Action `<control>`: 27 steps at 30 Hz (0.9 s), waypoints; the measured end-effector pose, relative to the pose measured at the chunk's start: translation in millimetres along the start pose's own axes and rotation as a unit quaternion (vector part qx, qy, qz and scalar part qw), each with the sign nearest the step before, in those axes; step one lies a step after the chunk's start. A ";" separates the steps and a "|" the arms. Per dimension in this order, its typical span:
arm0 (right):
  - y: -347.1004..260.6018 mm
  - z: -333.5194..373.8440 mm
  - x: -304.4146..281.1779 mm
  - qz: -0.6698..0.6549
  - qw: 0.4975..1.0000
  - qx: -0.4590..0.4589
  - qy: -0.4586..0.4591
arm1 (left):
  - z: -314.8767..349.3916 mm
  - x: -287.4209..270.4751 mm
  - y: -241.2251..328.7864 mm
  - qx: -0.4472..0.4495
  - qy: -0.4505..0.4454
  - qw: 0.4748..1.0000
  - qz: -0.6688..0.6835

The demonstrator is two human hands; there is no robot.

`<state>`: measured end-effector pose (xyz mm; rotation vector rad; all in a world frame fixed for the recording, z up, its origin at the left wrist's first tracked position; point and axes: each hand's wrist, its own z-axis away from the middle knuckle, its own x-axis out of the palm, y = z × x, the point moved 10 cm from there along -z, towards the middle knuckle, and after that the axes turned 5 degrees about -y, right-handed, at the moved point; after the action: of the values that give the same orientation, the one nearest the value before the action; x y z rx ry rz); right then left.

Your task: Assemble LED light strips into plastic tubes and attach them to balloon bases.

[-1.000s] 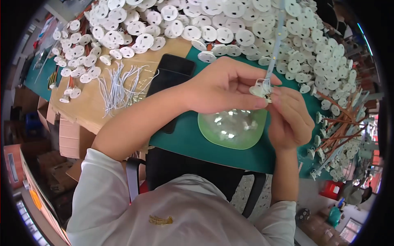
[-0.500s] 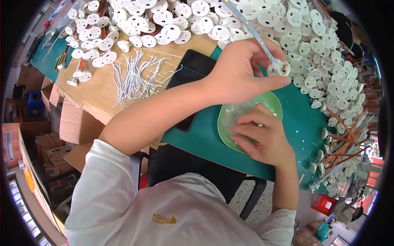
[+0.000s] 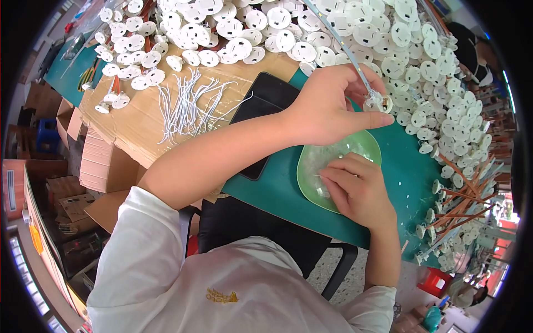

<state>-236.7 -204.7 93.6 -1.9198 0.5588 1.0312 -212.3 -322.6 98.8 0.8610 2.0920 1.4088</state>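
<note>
My left hand (image 3: 333, 105) is closed round a small white round housing (image 3: 378, 103), thumb beneath it and fingers behind. A narrow LED strip (image 3: 345, 49) rises from that housing toward the upper left. Below, my right hand (image 3: 358, 188) is over a green dish (image 3: 301, 173), thumb and forefinger pinched together. A tiny pale piece seems to show at the fingertips, too small to name. Small clear pieces (image 3: 319, 161) lie in the dish, partly covered by my right fingers.
A dark phone-like slab (image 3: 266, 97) lies under my left forearm. White wires (image 3: 186, 108) rest on cardboard (image 3: 127, 125) at the left. Many white round-headed parts (image 3: 366, 33) crowd the back and right of the green table mat (image 3: 408, 161). A chair armrest (image 3: 343, 266) stands near the table edge.
My right thumb and forefinger have come together over the dish; they were apart before. My left hand still holds the housing with the strip. The whole view has shifted slightly.
</note>
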 end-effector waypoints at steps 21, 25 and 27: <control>50.4 48.0 -68.5 -0.327 0.876 0.186 0.302 | 3.6 35.2 12.4 0.007 -0.178 0.964 0.200; 42.1 51.6 -76.3 -0.346 0.860 0.124 0.354 | 9.4 40.7 -7.0 -0.046 -0.173 0.955 0.236; 43.1 54.7 -78.7 -0.335 0.861 0.109 0.366 | 13.1 45.3 -6.2 -0.047 -0.178 0.953 0.242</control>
<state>-335.1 -181.9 122.7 -2.0278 0.3308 -0.2280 -236.2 -283.3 86.7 1.5343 1.5902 1.4323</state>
